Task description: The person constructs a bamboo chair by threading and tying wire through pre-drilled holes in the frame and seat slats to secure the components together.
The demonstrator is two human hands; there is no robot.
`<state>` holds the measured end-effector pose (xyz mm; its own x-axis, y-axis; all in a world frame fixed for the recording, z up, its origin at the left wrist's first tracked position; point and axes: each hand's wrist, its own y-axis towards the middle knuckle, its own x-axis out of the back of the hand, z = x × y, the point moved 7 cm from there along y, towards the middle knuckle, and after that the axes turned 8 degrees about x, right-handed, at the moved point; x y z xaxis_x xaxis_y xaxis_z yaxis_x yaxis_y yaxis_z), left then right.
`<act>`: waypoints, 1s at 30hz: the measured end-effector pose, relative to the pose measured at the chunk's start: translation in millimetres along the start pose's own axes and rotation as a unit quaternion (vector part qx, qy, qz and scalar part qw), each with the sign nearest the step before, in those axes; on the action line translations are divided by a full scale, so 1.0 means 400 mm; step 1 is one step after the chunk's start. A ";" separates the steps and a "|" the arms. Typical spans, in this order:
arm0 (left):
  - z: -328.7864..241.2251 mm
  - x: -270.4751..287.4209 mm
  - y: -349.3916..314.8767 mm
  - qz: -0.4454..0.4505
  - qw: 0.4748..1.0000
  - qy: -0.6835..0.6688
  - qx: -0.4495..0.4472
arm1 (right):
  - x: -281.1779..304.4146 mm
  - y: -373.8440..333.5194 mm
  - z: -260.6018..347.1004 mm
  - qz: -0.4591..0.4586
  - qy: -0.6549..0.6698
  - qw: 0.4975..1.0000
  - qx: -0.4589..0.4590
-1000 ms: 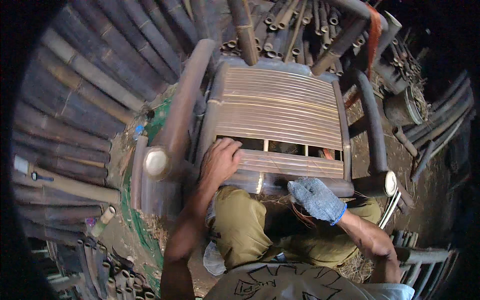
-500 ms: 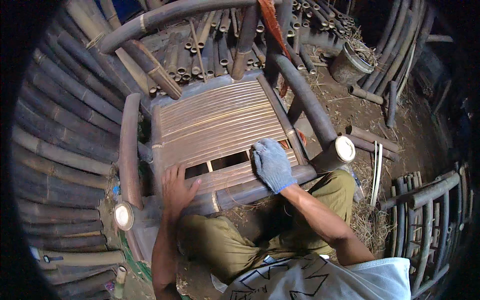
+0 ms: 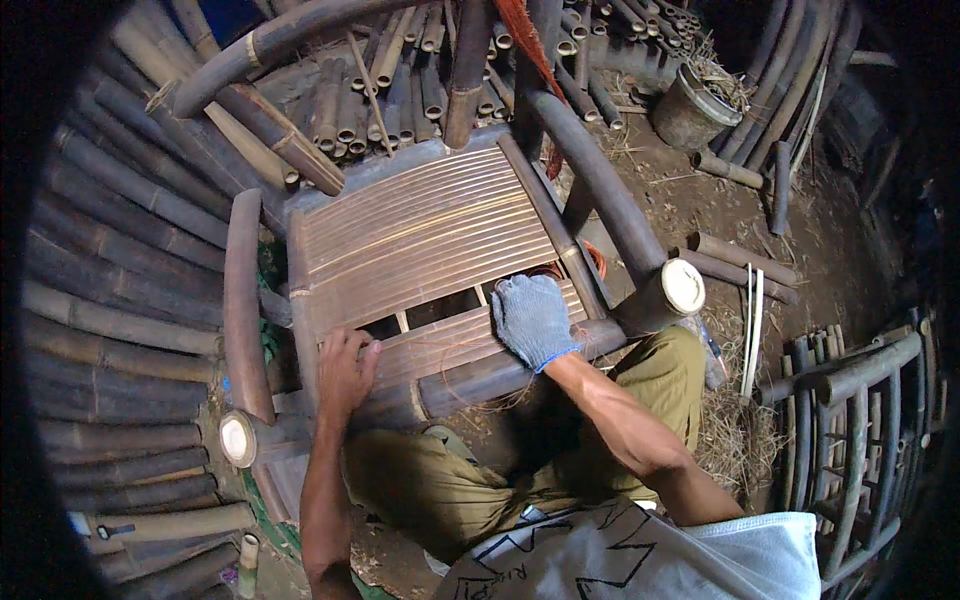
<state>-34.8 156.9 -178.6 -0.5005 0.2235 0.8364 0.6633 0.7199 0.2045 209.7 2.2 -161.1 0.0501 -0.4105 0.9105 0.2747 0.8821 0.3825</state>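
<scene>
Two hands are working on a bamboo chair seat (image 3: 420, 230), and the seat is lying right in front of the person, just past the knees. The seat is made of thin bamboo slats (image 3: 400, 215) lying side by side, and their long way is running from the person's left to the right. Near the front there is a gap (image 3: 440, 308) where slats are missing, and it is running the same way.

The bare left hand (image 3: 345, 368) is resting on the front slat (image 3: 440, 345) at the left end of the gap. Its fingers are curling over the edge of that slat, gripping it, not spread flat. The right hand (image 3: 533, 318) is wearing a grey knit glove with a blue cuff. It is lying palm down at the right end of the gap, fingers close together and pressing on the slats. I cannot tell if it is pinching anything under the palm. Both hands are touching the seat, so neither one is nearer. The gap is lying between them.

A thick round bamboo rail (image 3: 500, 370) is running under the front slat, and a thin wire (image 3: 470, 392) is looping over it. The left armrest (image 3: 243, 310) and right armrest (image 3: 600, 190) are standing out on each side, with pale cut ends facing the person.

Farther out, many dark bamboo poles (image 3: 110, 260) are lying stacked on the left and top. A grey bucket (image 3: 690, 112) is sitting on the dirt at the upper right, and a bamboo frame (image 3: 860, 430) is standing at the right edge.
</scene>
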 end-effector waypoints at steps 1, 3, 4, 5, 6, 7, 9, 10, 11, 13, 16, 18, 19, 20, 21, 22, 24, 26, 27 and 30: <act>0.007 -0.017 0.004 0.012 1.000 -0.020 -0.018 | 0.000 0.003 0.005 -0.008 -0.001 1.000 0.010; 0.021 -0.031 0.004 0.055 0.998 -0.024 -0.002 | -0.003 0.008 0.014 0.015 0.028 0.999 0.010; 0.020 -0.049 0.017 0.083 0.996 -0.012 0.025 | -0.001 0.011 0.016 0.026 0.042 0.999 0.011; 0.017 -0.060 0.031 0.113 0.992 -0.001 0.047 | 0.027 0.010 0.011 -0.040 0.075 0.996 0.003; 0.028 -0.058 0.029 0.105 0.993 0.019 0.058 | 0.048 -0.005 0.011 -0.102 0.110 0.989 -0.006; 0.039 -0.055 0.025 0.097 0.992 0.039 0.068 | 0.073 -0.025 0.005 -0.162 0.146 0.976 -0.017; 0.048 -0.046 0.021 0.076 0.992 0.059 0.082 | 0.125 -0.063 -0.016 -0.203 0.191 0.960 -0.007; 0.047 -0.027 0.010 0.066 0.992 0.065 0.090 | 0.158 -0.074 -0.030 -0.189 0.196 0.962 -0.016; 0.043 -0.026 0.005 0.057 0.992 0.064 0.094 | 0.214 -0.082 -0.050 -0.173 0.191 0.966 -0.025; 0.056 -0.031 -0.005 0.068 0.993 0.021 0.090 | 0.351 -0.082 -0.069 -0.132 0.342 0.925 -0.097; 0.061 0.016 -0.018 0.066 0.995 0.032 0.070 | 0.495 -0.068 0.010 0.069 0.348 0.935 0.012; -0.006 0.042 -0.017 0.060 0.998 0.014 0.005 | 0.601 -0.077 0.021 0.122 0.293 0.940 0.126; -0.069 0.052 -0.018 0.059 0.997 -0.009 -0.047 | 0.638 -0.092 0.016 0.165 0.280 0.930 0.170; -0.142 0.070 -0.013 0.051 0.993 -0.032 -0.104 | 0.682 -0.105 -0.008 0.066 0.349 0.917 0.179; -0.213 0.067 -0.001 0.083 0.981 -0.109 -0.136 | 0.726 -0.126 -0.038 -0.033 0.410 0.893 0.183; -0.300 0.051 0.023 0.119 0.955 -0.200 -0.185 | 0.787 -0.138 -0.076 -0.059 0.342 0.926 0.151; -0.359 0.086 0.034 0.137 0.949 -0.259 -0.120 | 0.844 -0.095 -0.107 -0.115 0.235 0.964 0.037; -0.343 0.131 0.056 0.011 0.957 -0.282 -0.070 | 0.869 -0.037 -0.136 -0.188 0.173 0.965 -0.058; -0.273 0.162 0.056 -0.038 0.974 -0.223 -0.001 | 0.804 -0.003 -0.170 -0.190 0.192 0.960 -0.072; -0.066 0.159 0.092 -0.054 0.988 -0.091 0.110 | 0.667 0.039 -0.212 -0.131 0.135 0.979 -0.081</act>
<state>-27.6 180.2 -104.5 -0.6665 0.2387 0.7062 0.4744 0.8666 0.1548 308.9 -113.3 74.5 0.2041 -0.6827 0.7017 0.4598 0.6996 0.5470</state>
